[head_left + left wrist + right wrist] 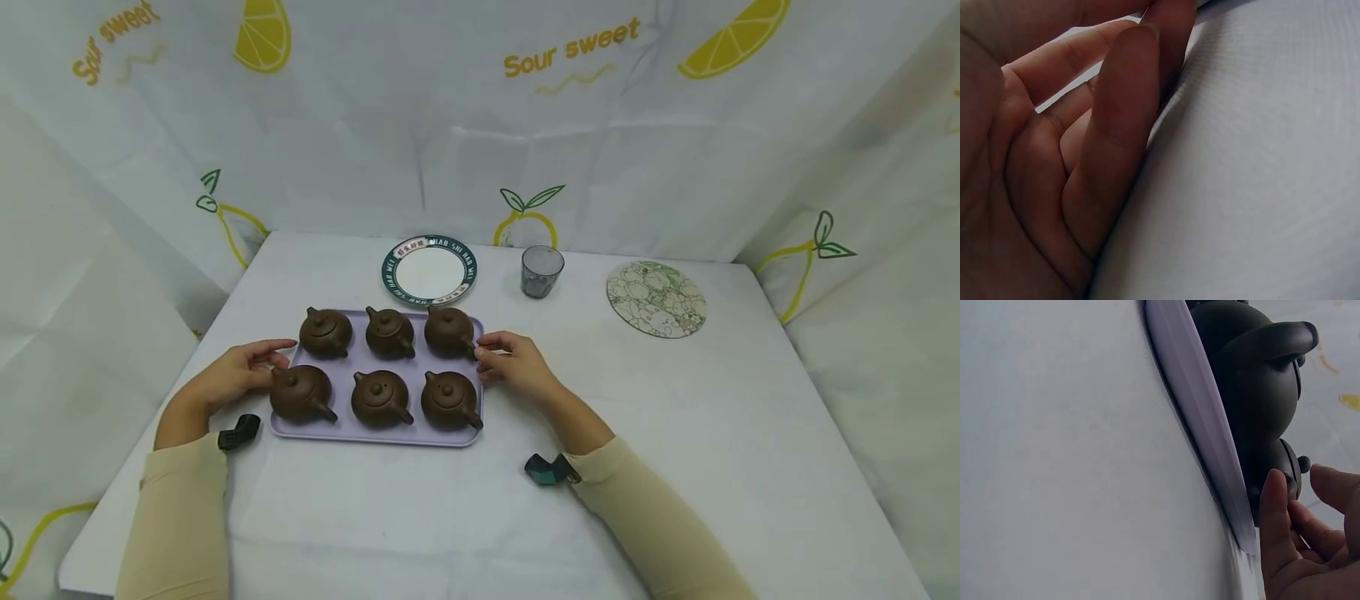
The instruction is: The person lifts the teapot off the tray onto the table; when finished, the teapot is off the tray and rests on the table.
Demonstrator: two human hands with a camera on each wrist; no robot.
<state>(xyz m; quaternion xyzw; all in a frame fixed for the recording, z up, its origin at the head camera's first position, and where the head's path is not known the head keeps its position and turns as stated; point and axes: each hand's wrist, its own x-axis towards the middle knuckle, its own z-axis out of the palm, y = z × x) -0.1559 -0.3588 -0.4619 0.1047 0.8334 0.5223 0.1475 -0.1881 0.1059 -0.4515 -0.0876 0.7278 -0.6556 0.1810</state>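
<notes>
Several brown teapots stand in two rows of three on a lilac tray (341,432). At the tray's left end is my left hand (234,372), beside the front-left teapot (302,393). Its fingers look relaxed and bent, low over the white cloth, in the left wrist view. My right hand (517,367) is at the opposite end, fingertips right at the handle of the back-right teapot (447,330). The right wrist view shows those fingers (1274,506) spread apart beside the tray's edge, in front of the farther teapot. A nearer teapot (1260,387) has its handle turned toward the camera.
Behind the tray lies a round plate (387,275) with a green patterned rim. A grey drinking glass (542,273) stands to its right, and farther right lies a round patterned mat (656,300). White cloth (600,192) with lemon prints hangs around the table.
</notes>
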